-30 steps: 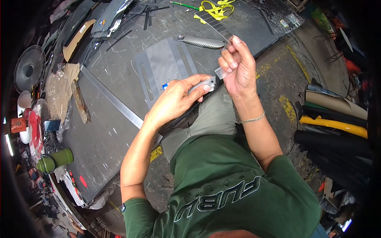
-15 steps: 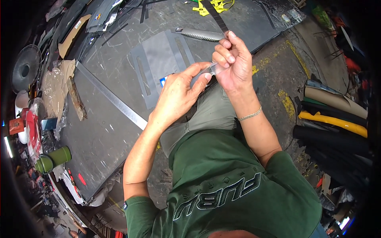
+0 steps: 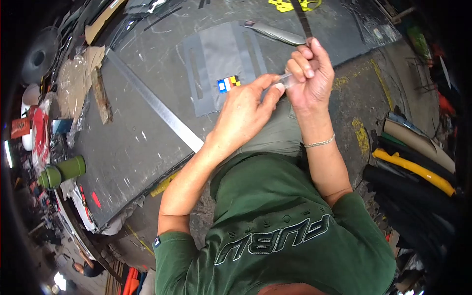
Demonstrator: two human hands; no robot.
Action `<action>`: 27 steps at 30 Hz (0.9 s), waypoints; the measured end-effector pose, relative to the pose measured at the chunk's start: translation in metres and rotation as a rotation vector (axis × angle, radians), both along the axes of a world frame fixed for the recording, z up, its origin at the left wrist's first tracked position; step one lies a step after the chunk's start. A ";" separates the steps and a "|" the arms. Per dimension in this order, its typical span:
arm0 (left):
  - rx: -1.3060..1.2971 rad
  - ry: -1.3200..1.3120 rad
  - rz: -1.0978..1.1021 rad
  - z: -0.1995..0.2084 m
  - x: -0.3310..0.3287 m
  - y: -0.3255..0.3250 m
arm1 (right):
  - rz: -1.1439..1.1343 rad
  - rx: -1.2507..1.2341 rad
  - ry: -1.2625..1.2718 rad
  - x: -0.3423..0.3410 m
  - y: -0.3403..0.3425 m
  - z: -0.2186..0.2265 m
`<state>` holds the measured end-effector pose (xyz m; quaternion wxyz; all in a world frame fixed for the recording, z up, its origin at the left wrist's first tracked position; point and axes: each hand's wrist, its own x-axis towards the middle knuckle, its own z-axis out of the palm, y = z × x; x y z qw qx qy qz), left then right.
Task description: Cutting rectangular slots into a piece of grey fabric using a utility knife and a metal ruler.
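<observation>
My left hand (image 3: 248, 105) pinches a small clear plastic sleeve (image 3: 287, 79) between thumb and fingers. Its other end runs against the palm of my right hand (image 3: 310, 73). Thumb and fingertips of that right hand grip a long dark snap-off blade (image 3: 301, 19), which points away from me. Just left of the blade, a grey snap-off knife (image 3: 275, 33) lies on the table. Beyond my left hand is a grey fabric panel (image 3: 219, 51) with two long slots. On it shows a small multicoloured card (image 3: 228, 83), partly behind my left hand.
A steel ruler (image 3: 152, 101) lies slantwise on the dark worktable (image 3: 132, 142). Yellow straps (image 3: 295, 5) are at its far edge. Cardboard, a wooden stick (image 3: 102, 96) and a green bottle (image 3: 61, 172) line the left side. Rolls of material (image 3: 413, 164) stand at the right.
The view has shifted, so the table things appear farther right and higher. More of the coloured card shows past my left hand. Both hands keep their holds.
</observation>
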<state>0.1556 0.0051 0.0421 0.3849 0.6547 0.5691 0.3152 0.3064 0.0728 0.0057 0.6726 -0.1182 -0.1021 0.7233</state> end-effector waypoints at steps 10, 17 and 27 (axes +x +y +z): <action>0.288 0.117 0.059 -0.017 0.001 -0.007 | -0.025 0.017 -0.049 -0.004 -0.008 0.000; 0.360 0.144 0.100 -0.021 0.008 -0.011 | -0.089 0.083 -0.114 -0.001 -0.009 0.005; 0.230 0.168 0.112 -0.015 -0.003 -0.010 | -0.104 0.040 -0.360 -0.012 -0.012 0.006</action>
